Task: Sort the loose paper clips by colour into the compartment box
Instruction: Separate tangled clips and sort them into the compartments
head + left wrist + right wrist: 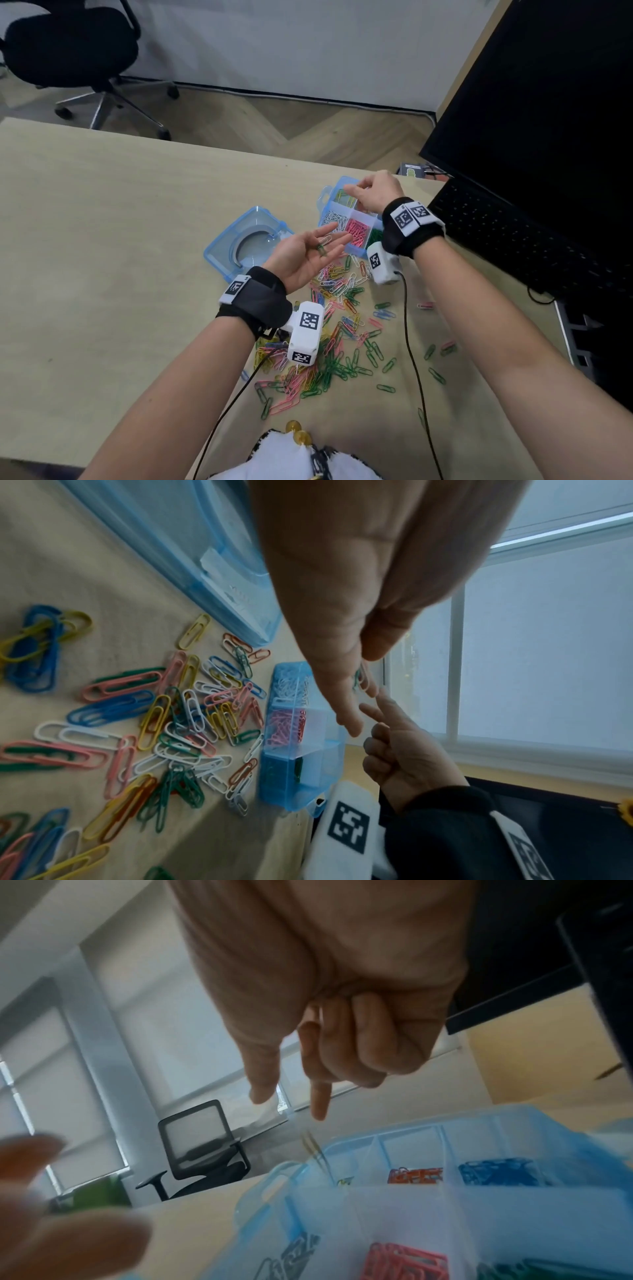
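My left hand [308, 253] is held palm up and open just left of the blue compartment box [356, 250]. A green clip [321, 249] and a white clip [327, 240] lie on its fingers. My right hand [352, 190] hovers over the box's far-left compartment, which holds yellow clips [344, 198]. Its thumb and forefinger are spread apart in the right wrist view, and a blurred yellow clip [310, 1144] is in the air below them. White, pink and green clips fill the near compartments. The loose clips [339, 329] are scattered on the table in front of the box.
A second blue case [246, 240] with a clear top lies left of the box. A dark monitor [548, 102] and a keyboard [513, 240] stand at the right. Wrist-camera cables [411, 342] run across the pile. An office chair [68, 51] stands beyond the table's far edge.
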{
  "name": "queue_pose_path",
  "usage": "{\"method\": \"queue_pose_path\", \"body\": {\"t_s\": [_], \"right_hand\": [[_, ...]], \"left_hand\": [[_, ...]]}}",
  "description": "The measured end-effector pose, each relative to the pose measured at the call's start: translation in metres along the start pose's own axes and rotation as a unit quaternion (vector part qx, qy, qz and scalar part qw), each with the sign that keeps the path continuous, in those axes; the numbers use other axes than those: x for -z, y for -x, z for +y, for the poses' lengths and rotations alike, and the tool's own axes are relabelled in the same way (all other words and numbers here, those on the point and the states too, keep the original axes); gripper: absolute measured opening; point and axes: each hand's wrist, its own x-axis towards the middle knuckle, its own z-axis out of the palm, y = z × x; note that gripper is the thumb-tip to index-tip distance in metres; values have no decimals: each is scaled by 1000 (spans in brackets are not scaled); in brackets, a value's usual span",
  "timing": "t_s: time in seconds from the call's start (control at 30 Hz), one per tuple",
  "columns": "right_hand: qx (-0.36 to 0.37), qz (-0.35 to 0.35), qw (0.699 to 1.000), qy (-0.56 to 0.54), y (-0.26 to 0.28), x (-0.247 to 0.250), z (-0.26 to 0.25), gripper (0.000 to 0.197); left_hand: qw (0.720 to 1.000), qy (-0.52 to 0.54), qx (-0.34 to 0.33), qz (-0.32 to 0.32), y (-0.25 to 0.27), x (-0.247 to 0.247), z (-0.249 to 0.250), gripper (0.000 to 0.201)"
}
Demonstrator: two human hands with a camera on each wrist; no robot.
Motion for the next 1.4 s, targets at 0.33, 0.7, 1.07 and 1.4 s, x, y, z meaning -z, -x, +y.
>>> {"method": "queue_pose_path", "body": {"t_s": [0.33,0.7,1.07,1.4], "right_hand": [[142,-66,988,4,74,-11,7,16],[72,-77,978,-178,99,-1,32,8],[15,41,974,-222,96,5,64,17],[-62,2,986,-155,92,-2,77,8]], "left_hand": [[999,-5,-24,-38,-2,0,-2,50],[986,-164,-1,-21,0,6,-3,30],[948,-315,-38,-17,3,20,-6,18],[927,-364,-93,17,-22,-11,10,13]]}}
